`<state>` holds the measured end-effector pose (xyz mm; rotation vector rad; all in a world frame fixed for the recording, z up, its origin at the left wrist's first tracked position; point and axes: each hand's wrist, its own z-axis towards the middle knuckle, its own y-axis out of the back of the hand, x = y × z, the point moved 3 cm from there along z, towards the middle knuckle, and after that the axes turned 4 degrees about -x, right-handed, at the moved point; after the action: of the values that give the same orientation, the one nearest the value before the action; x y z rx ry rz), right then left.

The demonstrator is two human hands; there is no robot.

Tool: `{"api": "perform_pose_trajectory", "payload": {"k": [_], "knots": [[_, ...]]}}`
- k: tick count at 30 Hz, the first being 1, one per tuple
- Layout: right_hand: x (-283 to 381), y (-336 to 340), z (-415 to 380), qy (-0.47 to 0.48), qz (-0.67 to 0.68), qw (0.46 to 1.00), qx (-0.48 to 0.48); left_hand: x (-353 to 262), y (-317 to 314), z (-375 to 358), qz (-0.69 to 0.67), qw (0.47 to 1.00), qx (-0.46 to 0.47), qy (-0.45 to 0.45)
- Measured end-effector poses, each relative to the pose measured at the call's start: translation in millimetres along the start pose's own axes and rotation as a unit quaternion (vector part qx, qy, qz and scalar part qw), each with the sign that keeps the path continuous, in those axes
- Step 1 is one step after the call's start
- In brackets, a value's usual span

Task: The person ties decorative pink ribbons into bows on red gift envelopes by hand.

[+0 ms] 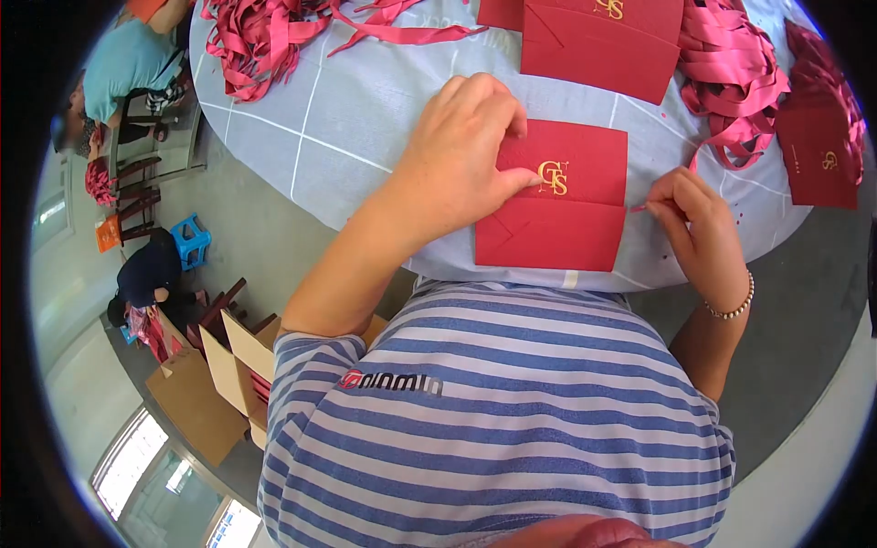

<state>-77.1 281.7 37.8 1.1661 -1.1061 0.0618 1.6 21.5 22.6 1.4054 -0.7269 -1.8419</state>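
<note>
A red paper bag (pixel 575 228) with gold letters lies flat on the table near its front edge. My left hand (pixel 470 151) is on the bag's left side, with the thumb over the gold letters and the fingers curled at the upper left edge. Just right of the bag, my right hand (pixel 690 215) pinches the end of a thin pink ribbon (pixel 638 208), which meets the bag's right edge. Any part of the ribbon inside the bag is hidden.
More red bags (pixel 607 55) lie beyond. Pink ribbon piles rest at the back left (pixel 251 41) and right (pixel 731 68). Another red bag (pixel 818 160) sits at the far right. Open cardboard boxes (pixel 228 365), a blue stool (pixel 190 241) and other people are to the left.
</note>
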Motion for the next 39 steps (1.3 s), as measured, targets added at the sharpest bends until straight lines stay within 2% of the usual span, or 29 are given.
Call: {"api": "perform_pose_trajectory", "payload": {"k": [2, 5, 7, 13, 15, 20, 22, 25, 27, 28, 31, 35, 39], "knots": [[2, -3, 10, 0.01, -0.028, 0.999, -0.015, -3, -1, -3, -0.011, 1.0, 0.019, 0.003], [12, -18, 33, 0.032, 0.021, 0.997, -0.066, -8, -1, -6, -0.023, 0.999, 0.027, 0.012], [23, -30, 47, 0.152, -0.067, 0.98, -0.112, -11, 0, -7, -0.027, 0.999, 0.032, 0.025], [47, -43, 47, 0.193, -0.092, 0.974, -0.072, -12, 4, -12, -0.041, 0.999, -0.001, 0.025], [49, -38, 42, 0.211, -0.062, 0.971, -0.099, -10, 6, -14, -0.051, 0.999, 0.002, 0.018], [43, -28, 32, 0.168, -0.017, 0.981, -0.099, -8, 11, -12, -0.108, 0.994, 0.001, 0.03], [41, -31, 32, 0.152, 0.005, 0.983, -0.101, -4, 15, -11, -0.075, 0.996, 0.013, -0.037], [42, -39, 32, 0.158, 0.022, 0.979, -0.126, 1, 20, -11, -0.074, 0.996, 0.048, -0.026], [41, -45, 29, 0.12, 0.056, 0.976, -0.176, 8, 21, -11, -0.109, 0.991, 0.075, -0.005], [40, -45, 25, 0.08, 0.048, 0.982, -0.162, 11, 20, -11, -0.145, 0.984, 0.101, 0.007], [51, -54, 32, 0.115, 0.045, 0.98, -0.154, 12, 17, -14, -0.166, 0.982, 0.088, 0.01], [48, -74, 38, 0.1, 0.082, 0.983, -0.129, 9, 17, -14, -0.156, 0.983, 0.094, 0.024], [49, -77, 43, 0.09, 0.091, 0.981, -0.148, 9, 16, -16, -0.15, 0.985, 0.079, 0.015]]}}
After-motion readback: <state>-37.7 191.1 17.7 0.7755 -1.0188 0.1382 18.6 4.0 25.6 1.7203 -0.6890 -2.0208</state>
